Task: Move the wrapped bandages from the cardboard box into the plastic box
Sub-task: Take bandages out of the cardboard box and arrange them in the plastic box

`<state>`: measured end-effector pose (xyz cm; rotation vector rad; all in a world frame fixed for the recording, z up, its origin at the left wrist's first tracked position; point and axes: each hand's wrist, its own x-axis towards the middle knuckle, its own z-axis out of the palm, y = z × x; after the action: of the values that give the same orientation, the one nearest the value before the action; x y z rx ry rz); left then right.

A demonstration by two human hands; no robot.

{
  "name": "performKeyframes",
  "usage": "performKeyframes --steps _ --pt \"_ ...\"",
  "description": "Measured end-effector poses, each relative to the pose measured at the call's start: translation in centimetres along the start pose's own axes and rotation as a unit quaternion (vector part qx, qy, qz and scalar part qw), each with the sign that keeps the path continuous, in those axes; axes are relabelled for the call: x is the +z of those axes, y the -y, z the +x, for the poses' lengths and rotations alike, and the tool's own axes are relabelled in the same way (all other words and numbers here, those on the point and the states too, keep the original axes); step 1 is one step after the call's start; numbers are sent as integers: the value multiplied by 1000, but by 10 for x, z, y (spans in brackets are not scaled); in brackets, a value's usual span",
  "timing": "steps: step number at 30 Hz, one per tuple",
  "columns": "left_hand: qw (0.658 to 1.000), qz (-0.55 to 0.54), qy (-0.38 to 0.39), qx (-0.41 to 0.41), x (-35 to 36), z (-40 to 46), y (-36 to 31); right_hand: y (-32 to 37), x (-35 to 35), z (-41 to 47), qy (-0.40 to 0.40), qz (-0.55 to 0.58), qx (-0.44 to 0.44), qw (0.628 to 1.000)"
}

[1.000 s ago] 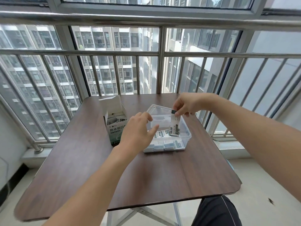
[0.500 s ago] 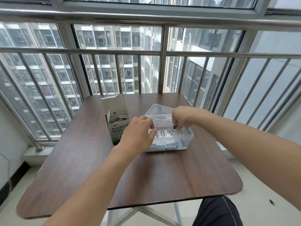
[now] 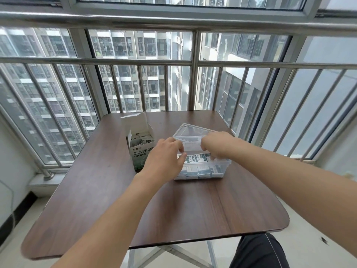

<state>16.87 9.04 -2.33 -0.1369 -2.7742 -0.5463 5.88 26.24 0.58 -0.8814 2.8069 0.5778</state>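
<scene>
Reaching into plastic box [image 3: 222, 163] — R hand [image 3: 216, 146] curled over wrapped bandages [image 3: 199, 158], grip unclear; L hand [image 3: 164, 157] open, touching box's near-left corner.

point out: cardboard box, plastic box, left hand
cardboard box [image 3: 139, 154], head view, on its printed front face.
plastic box [image 3: 224, 163], head view, on its clear near right rim.
left hand [image 3: 164, 159], head view, on the back of the hand.

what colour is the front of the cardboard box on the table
White at the top with dark printed characters, dark green lower down on the cardboard box, in the head view.
</scene>
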Motion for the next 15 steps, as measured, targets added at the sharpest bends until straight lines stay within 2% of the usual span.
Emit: performKeyframes --steps 2,4,7,9,11,13,15 --pt "999 -14 -25 14 -1 0 1 1 -10 -4 4 3 -3 1000" --pt "990 -57 -118 47 -9 -3 1 -1 -29 -8 -22 51 -12 998" --pt "930 -135 -333 71 -38 -11 15 5 -65 -17 -113 211 -85 967" --pt "890 -190 -415 3 -51 -12 43 21 -88 -28 -164 309 -145 926" --pt "869 -278 -384 -142 -56 -14 74 46 -103 -31 -197 354 -186 895" --pt "872 -337 -255 -248 -51 -17 94 71 -109 -22 -207 361 -200 887" --pt "890 -340 -126 -275 -40 -20 103 96 -111 -5 -206 336 -203 896"
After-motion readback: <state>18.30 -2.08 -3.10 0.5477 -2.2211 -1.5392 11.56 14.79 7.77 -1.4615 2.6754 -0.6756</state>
